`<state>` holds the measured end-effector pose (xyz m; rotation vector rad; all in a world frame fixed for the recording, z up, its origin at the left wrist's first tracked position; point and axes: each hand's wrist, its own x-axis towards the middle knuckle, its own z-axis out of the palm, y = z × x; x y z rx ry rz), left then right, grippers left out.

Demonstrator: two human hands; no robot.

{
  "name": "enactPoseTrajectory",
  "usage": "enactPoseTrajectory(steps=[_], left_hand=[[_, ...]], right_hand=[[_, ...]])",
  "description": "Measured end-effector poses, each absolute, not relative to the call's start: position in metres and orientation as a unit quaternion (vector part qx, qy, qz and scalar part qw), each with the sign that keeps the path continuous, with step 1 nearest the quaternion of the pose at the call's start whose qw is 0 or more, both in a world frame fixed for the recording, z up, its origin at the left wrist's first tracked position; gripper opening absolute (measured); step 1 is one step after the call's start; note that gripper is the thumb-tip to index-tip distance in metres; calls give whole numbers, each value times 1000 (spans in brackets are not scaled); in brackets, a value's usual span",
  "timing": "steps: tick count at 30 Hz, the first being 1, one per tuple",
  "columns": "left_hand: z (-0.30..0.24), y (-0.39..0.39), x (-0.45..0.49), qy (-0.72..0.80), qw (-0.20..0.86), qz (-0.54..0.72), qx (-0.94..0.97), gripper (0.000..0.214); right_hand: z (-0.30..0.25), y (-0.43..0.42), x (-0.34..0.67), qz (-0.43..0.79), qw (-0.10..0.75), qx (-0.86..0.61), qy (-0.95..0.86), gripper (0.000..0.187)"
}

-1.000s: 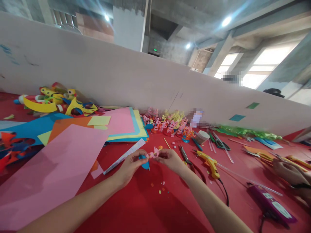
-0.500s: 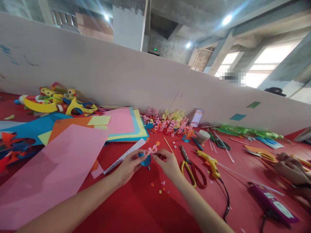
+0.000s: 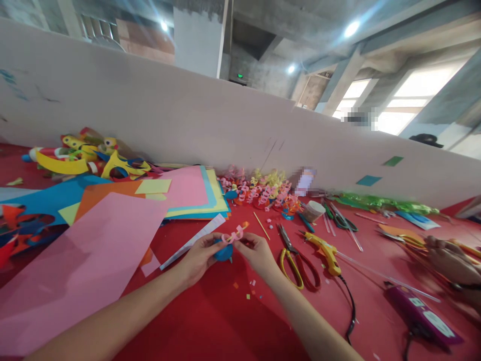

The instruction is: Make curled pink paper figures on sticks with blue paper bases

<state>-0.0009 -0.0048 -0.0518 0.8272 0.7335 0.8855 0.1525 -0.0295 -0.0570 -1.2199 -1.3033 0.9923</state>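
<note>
Between my two hands is a small paper craft: a pink curled paper strip [image 3: 228, 237] wound round a thin stick, with an orange tip [image 3: 245, 225] at the top and a blue round base [image 3: 224, 252] below. My left hand [image 3: 203, 254] pinches the craft near its blue base. From the other side, my right hand [image 3: 256, 253] closes its thumb and fingers on the lower end of the pink strip. The fingertips partly hide where strip, stick and base meet. Right of my hands lie scissors [image 3: 299, 271] with one yellow and one red handle.
Coloured paper sheets [image 3: 90, 260] spread across the left. Finished pink and yellow curls [image 3: 266, 193] stand at the back by the white partition [image 3: 210, 115]. A yellow glue gun [image 3: 326, 254] and a purple device [image 3: 423, 316] lie right. Another person's hand [image 3: 451, 260] is at far right.
The craft has turned slightly between my fingers, its blue base now tilting a little lower. My hands have hardly moved. The other person's hand at right has shifted.
</note>
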Motion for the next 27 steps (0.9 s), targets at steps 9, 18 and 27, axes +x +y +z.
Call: enactPoseTrajectory(steps=[9, 18, 27], left_hand=[[-50, -6, -1, 345, 764, 394, 377, 25], [-56, -3, -1, 352, 768, 395, 361, 24], [-54, -3, 1, 366, 766, 399, 347, 24]], right_hand=[[-57, -27, 153, 417, 516, -507, -550, 23], [-57, -26, 151, 399, 508, -523, -556, 26], [-60, -25, 154, 352, 504, -550, -564, 20]])
